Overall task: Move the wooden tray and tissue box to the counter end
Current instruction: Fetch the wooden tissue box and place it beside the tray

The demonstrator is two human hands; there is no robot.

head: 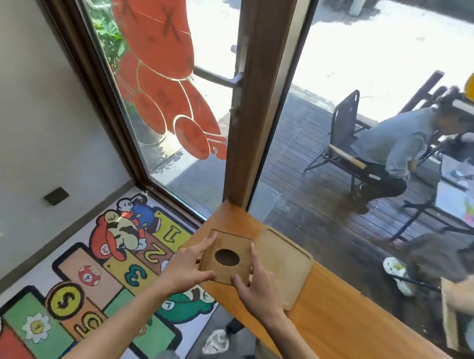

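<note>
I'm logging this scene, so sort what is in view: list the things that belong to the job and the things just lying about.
Belongs to the job:
- tissue box, held between left hand and right hand
- wooden tray, beside the box
- counter, under both

Just lying about:
- cartoon floor mat
- red window decal
- chair outside
- seated person outside

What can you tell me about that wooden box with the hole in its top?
The tissue box is a square box of brown wood with a dark oval hole in its lid; no tissue shows. It sits flat near the counter's end, beside a pale wooden tray. The left hand and right hand touch its two sides.
</note>
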